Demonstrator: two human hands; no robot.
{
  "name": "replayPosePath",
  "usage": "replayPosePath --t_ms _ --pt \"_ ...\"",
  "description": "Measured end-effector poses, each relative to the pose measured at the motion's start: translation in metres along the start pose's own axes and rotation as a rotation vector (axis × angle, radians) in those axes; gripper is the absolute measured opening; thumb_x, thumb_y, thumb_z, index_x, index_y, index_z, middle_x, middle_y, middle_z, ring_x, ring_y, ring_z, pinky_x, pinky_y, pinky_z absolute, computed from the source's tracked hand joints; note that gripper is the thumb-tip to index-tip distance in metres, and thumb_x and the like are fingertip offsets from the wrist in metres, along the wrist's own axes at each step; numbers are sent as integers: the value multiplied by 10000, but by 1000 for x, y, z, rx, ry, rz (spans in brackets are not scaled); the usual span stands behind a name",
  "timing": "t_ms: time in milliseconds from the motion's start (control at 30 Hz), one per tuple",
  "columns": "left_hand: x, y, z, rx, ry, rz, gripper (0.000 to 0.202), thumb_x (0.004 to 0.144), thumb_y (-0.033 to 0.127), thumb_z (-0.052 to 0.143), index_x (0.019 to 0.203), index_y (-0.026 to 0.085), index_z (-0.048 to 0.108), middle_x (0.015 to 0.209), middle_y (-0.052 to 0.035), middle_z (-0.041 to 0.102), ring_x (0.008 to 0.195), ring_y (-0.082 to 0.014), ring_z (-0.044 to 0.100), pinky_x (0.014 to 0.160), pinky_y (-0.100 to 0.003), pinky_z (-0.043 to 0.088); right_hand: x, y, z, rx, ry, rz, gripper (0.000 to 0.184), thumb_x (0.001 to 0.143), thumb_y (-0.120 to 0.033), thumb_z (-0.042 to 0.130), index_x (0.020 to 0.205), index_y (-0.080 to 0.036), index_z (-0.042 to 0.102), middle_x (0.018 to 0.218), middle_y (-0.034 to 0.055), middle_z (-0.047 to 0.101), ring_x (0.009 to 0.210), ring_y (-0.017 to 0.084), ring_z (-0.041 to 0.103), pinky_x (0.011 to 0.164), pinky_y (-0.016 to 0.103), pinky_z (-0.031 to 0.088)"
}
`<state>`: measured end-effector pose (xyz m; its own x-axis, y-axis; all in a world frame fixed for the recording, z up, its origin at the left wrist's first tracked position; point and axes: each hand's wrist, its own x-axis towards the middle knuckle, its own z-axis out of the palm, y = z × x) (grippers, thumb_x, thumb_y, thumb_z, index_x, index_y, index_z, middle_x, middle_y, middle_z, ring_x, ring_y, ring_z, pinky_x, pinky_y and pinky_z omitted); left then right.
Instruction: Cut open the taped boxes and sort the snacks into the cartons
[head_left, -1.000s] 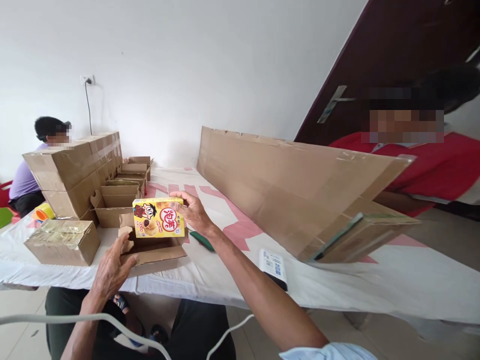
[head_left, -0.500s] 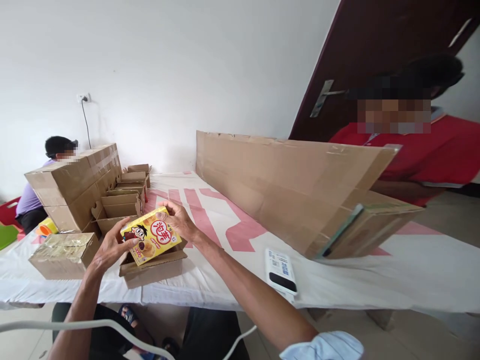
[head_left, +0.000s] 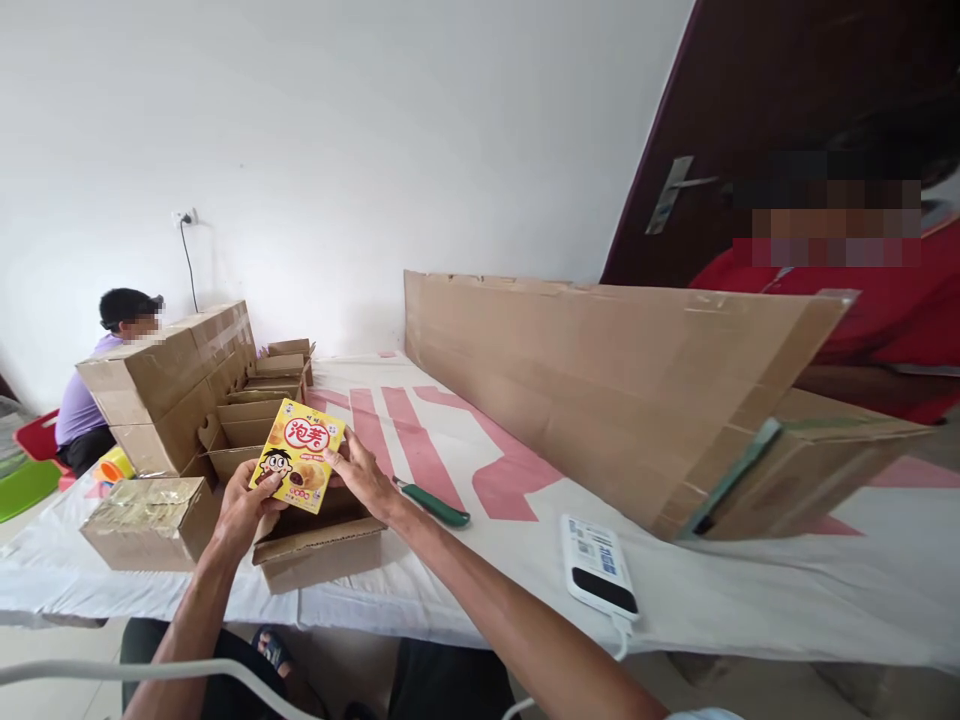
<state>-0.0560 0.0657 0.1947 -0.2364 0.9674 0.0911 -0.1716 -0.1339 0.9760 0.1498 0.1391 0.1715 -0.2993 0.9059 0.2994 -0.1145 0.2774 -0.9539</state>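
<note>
Between my two hands is a yellow snack box [head_left: 301, 455] with a cartoon face and red lettering, its printed front turned up towards me. My left hand [head_left: 246, 500] grips its lower left side, thumb on the front. On the right edge, the fingers of my right hand [head_left: 361, 468] are closed on the box. Just below it stands an open cardboard carton [head_left: 322, 560] with its flaps out; its inside is mostly hidden. To the right of my right wrist lies a green-handled tool [head_left: 435, 505], partly behind my forearm.
A taped carton [head_left: 150, 522] sits at the left, with stacked cartons [head_left: 161, 375] and several open ones [head_left: 244, 425] behind. A long cardboard panel [head_left: 600, 390] stands at the right. A white device [head_left: 598, 565] with a cable lies near the front edge. Two people sit nearby.
Both hands have turned the yellow box more upright and lifted it slightly relative to the open carton. The green-handled tool has come into sight beside my right forearm. The view has shifted slightly.
</note>
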Motion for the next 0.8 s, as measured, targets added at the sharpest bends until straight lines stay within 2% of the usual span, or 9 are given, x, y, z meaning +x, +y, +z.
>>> replayPosePath --t_ms 167,300,467,667,800 --pt "4 -8 -1 -25 -38 -27 746 534 497 1057 1073 189 642 1008 -65 815 824 -230 808 704 -311 666 -8 -11 2 -309 34 79 560 901 -479 730 1422 -293 638 1397 132 729 1381 438 578 1058 592 537" --pt "11 -7 -11 210 -103 -74 711 581 515 1025 1114 173 702 1063 -97 820 905 -253 798 676 -277 617 -12 -13 0 -419 14 155 541 937 -471 676 1443 -285 629 1427 126 710 1391 433 566 1120 612 469" --pt "22 -6 -20 434 -161 -46 723 567 535 997 1143 176 748 1060 -100 820 914 -284 769 590 -265 546 -12 -13 2 -355 25 107 541 956 -458 649 1472 -298 614 1322 132 762 1293 441 629 1046 592 534" --pt "28 -12 -21 406 -176 -84 739 524 536 1023 1104 165 753 1034 -112 832 926 -296 779 664 -298 581 -4 -4 3 -230 -59 74 682 981 -430 591 1639 -418 410 1403 64 744 1233 392 698 1036 578 573" --pt "31 -14 -21 358 -137 -113 765 531 571 1028 1113 153 759 1063 -132 837 992 -313 789 720 -314 608 0 11 3 -108 -145 153 827 943 -474 673 1688 -436 316 1537 79 657 1262 384 705 830 484 662"
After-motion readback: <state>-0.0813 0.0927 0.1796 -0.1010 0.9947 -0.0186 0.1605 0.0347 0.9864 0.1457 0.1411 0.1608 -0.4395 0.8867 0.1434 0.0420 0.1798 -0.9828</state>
